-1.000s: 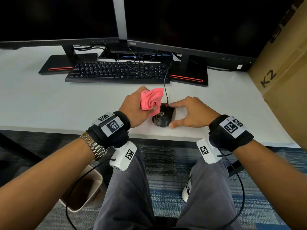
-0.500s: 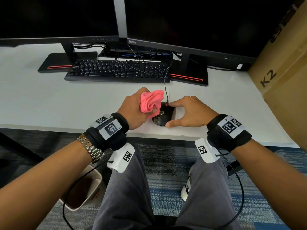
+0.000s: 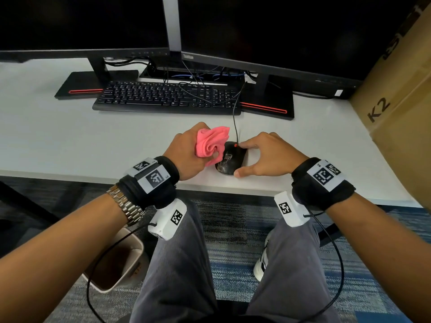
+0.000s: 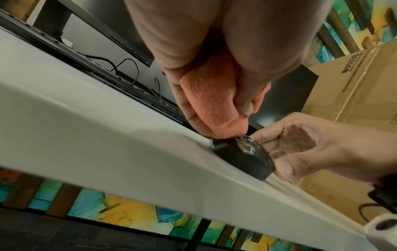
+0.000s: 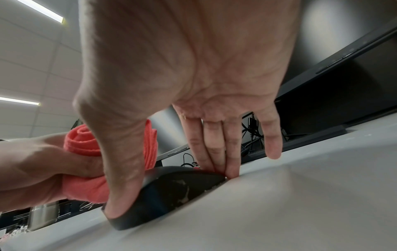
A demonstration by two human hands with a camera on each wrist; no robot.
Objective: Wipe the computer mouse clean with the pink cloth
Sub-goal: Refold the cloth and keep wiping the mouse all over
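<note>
A black wired mouse [image 3: 231,158] with pale smears on its back lies near the front edge of the white desk [image 3: 70,141]. My left hand [image 3: 186,155] grips the bunched pink cloth [image 3: 211,144] and presses its lower end onto the mouse's left side [image 4: 240,152]. My right hand [image 3: 263,155] pinches the mouse, thumb at its rear end and fingertips at its front by the red wheel. In the right wrist view the mouse [image 5: 171,188] sits between my thumb and fingers, with the cloth [image 5: 86,186] behind it.
A black keyboard [image 3: 168,96] and two monitor stands [image 3: 268,106] sit at the back of the desk, with the mouse cable [image 3: 235,117] running to them. A cardboard box [image 3: 401,101] stands at the right. A bin [image 3: 116,264] is on the floor under the desk.
The cloth has shifted slightly along the mouse's left side. My right hand keeps the same hold on the mouse.
</note>
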